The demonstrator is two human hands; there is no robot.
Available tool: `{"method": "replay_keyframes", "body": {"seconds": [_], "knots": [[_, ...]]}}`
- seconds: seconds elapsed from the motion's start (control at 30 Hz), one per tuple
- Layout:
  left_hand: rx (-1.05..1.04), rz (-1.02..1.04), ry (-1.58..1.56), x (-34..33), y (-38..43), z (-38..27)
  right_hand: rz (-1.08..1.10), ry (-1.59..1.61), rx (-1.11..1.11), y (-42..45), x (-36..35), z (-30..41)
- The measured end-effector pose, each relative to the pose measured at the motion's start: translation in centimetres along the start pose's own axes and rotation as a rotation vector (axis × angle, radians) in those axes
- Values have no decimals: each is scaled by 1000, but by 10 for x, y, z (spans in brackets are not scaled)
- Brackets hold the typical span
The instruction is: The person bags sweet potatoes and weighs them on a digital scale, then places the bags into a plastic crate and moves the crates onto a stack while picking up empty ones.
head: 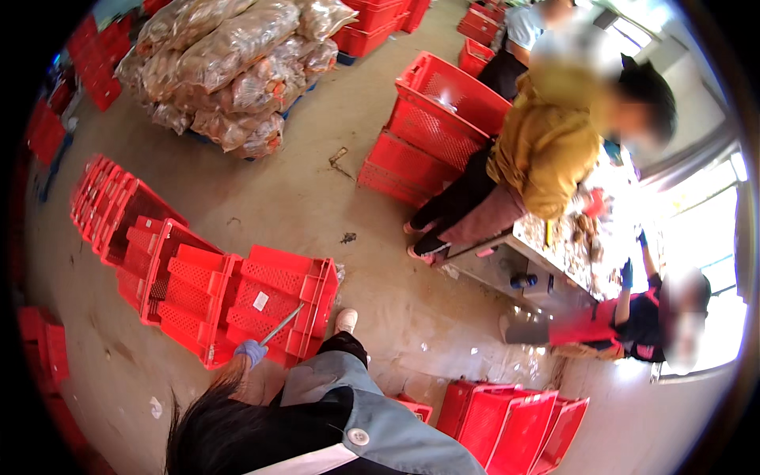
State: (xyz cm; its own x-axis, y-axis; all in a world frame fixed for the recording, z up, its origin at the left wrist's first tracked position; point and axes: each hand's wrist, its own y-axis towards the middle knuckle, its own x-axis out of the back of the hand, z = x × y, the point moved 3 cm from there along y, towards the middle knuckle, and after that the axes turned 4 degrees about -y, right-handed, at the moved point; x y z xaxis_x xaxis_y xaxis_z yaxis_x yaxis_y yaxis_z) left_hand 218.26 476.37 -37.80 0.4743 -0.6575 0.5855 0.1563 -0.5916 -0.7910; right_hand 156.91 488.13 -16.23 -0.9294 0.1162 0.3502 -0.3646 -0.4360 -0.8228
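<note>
My left hand [250, 353], in a light purple glove, is closed around a thin metal rod [282, 324]. The rod's far end lies over the ribbed wall of a red perforated plastic crate [270, 279]. A white paper label [260, 301] is stuck on that wall. From this crate a row of similar red crates [193, 279] runs away to the left, some fitted partly into one another. One of my shoes [346, 320] stands beside the nearest crate's edge. My right hand is out of view.
Filled clear sacks [237, 53] are piled on a blue pallet. Red crates [415, 148] stand stacked behind a person in a yellow jacket [540, 142], who works at a littered table [534, 237]. Another person [617, 320] is at its end. More crates [504, 421] stand at lower right.
</note>
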Motion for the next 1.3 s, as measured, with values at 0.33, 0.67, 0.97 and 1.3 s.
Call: {"method": "replay_keyframes", "body": {"seconds": [0.33, 0.67, 0.97, 1.3], "knots": [[-26, -8, -287, -82, 82, 10, 40, -43, -80, 94, 62, 105], [465, -20, -1043, 24, 89, -95, 285, -1068, 477, 296, 2, 299], [247, -126, -394, 61, 169, -140, 613, -584, 877, 201, -171, 662], [424, 36, -595, 214, 220, -161, 802, -789, 1058, 223, -391, 883]]}}
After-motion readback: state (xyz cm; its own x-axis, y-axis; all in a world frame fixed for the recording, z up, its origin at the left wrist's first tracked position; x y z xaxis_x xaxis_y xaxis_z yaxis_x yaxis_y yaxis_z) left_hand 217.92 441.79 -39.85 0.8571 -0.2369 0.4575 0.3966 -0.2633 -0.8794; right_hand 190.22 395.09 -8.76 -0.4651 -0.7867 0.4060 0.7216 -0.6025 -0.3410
